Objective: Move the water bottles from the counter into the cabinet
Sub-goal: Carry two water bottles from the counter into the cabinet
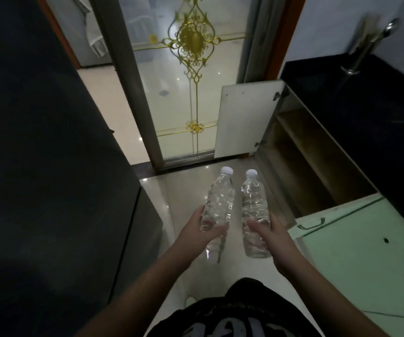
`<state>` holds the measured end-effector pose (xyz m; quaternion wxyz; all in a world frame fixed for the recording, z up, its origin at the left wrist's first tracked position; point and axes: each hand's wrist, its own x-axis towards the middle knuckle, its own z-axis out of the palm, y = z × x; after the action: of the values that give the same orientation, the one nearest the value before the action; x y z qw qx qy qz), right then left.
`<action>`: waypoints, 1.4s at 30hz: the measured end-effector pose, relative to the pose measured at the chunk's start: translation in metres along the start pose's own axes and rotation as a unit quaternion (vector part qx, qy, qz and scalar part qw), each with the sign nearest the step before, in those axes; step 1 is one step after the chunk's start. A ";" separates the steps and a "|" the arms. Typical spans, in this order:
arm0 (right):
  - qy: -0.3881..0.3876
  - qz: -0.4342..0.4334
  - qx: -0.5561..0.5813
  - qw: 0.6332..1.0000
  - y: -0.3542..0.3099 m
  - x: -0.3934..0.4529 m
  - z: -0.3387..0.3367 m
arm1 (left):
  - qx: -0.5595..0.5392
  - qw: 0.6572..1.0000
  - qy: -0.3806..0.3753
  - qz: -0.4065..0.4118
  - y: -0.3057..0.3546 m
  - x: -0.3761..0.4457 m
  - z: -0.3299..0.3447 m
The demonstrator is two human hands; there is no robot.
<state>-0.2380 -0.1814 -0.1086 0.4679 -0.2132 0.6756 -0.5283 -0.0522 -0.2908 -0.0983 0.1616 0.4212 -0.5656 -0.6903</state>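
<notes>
I hold two clear plastic water bottles with white caps out in front of me, above the floor. My left hand (pixel 204 231) grips the left bottle (pixel 220 198) around its lower body. My right hand (pixel 270 235) grips the right bottle (pixel 253 198) the same way. Both bottles point away from me, caps forward. The lower cabinet (pixel 317 166) stands open to the right of the bottles, its wooden inside dark. Its far door (pixel 242 117) swings out to the left, and its near pale green door (pixel 356 242) is swung out by my right arm.
A black counter (pixel 366 113) runs above the cabinet on the right, with a metal faucet (pixel 368 42) at its back. A tall dark appliance (pixel 38 154) fills the left side. A frosted glass sliding door (pixel 191 81) with gold ornament stands ahead. The floor (pixel 184 190) is glossy tile.
</notes>
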 end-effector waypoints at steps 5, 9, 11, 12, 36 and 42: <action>0.025 0.009 0.012 1.000 -0.018 0.052 -0.006 | -0.009 0.999 -0.036 -0.009 0.029 0.076 0.001; 0.028 0.003 -0.006 1.000 -0.037 0.106 -0.027 | -0.012 0.996 -0.090 -0.013 0.058 0.150 0.006; 0.035 0.002 -0.003 0.999 -0.049 0.136 -0.036 | -0.001 0.993 -0.115 -0.020 0.071 0.184 0.007; 0.041 0.003 0.006 0.999 -0.054 0.149 -0.040 | 0.005 0.992 -0.127 -0.021 0.079 0.199 0.007; 0.282 -0.013 0.099 0.954 -0.146 0.396 -0.020 | 0.056 0.935 -0.330 -0.116 0.176 0.538 0.004; 0.382 -0.005 0.192 0.904 -0.157 0.429 -0.006 | 0.092 0.910 -0.372 -0.160 0.190 0.593 0.024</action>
<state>-0.4776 -0.5688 -0.1401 0.2033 0.0953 0.6870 -0.6911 -0.4704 -0.7482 -0.1603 -0.2125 0.2313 -0.5710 -0.7585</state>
